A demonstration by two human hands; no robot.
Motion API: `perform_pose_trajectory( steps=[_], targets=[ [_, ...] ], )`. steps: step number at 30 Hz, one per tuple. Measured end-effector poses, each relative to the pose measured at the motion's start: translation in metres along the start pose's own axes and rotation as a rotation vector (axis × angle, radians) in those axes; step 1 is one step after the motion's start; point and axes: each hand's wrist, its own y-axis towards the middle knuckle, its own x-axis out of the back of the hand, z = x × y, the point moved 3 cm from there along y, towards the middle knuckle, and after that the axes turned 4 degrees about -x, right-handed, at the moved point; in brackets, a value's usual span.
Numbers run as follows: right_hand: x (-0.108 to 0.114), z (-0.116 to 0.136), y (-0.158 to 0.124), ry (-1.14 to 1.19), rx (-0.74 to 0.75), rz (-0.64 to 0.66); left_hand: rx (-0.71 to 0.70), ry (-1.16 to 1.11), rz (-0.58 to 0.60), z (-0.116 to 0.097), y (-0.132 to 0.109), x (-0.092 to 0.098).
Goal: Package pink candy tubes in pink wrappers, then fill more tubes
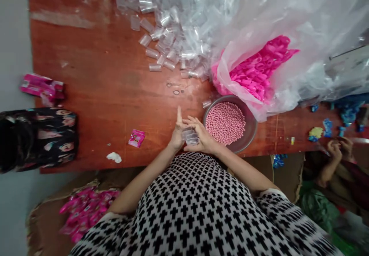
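Observation:
Several small clear plastic tubes [190, 136] sit in a row between my two hands, close to the table's front edge. My right hand [204, 137] curls round them from the right, with its fingertips and thumb closed on the row. My left hand [177, 133] presses on their left side, one finger pointing up and away from them. Just right of my right hand stands a grey bowl [251, 130] filled with small pink beads [225, 123]. One loose clear tube [206, 103] lies by the bowl's left rim.
Clear tubes [170, 44] are heaped at the back. A plastic bag [230, 56] holds bright pink parts [256, 73]. A pink packet [136, 138] and a patterned black bag [54, 137] lie left. Pink packets [86, 210] fill a box below; another person's hands [338, 150] are far right.

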Motion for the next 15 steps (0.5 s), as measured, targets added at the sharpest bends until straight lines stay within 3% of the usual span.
perform_pose_trajectory(
  steps=[2,4,8,10,12,15],
  targets=[
    [0.014,-0.012,-0.026,-0.044,-0.122,-0.141,-0.045,0.159,-0.058,0.019,0.007,-0.019],
    [0.040,-0.033,-0.050,-0.148,-0.285,-0.247,-0.137,0.446,-0.042,0.035,0.017,-0.037],
    [0.099,-0.089,-0.085,-0.739,-0.601,-0.187,-0.326,0.981,0.143,0.070,0.044,-0.071],
    [0.116,-0.118,-0.095,-0.943,-0.767,-0.147,-0.326,1.114,0.094,0.089,0.060,-0.079],
    [0.116,-0.140,-0.098,-0.991,-0.812,-0.090,-0.287,1.174,-0.026,0.107,0.075,-0.080],
    [0.095,-0.161,-0.088,-0.893,-0.706,-0.018,-0.176,1.172,-0.177,0.127,0.093,-0.074]
  ],
)
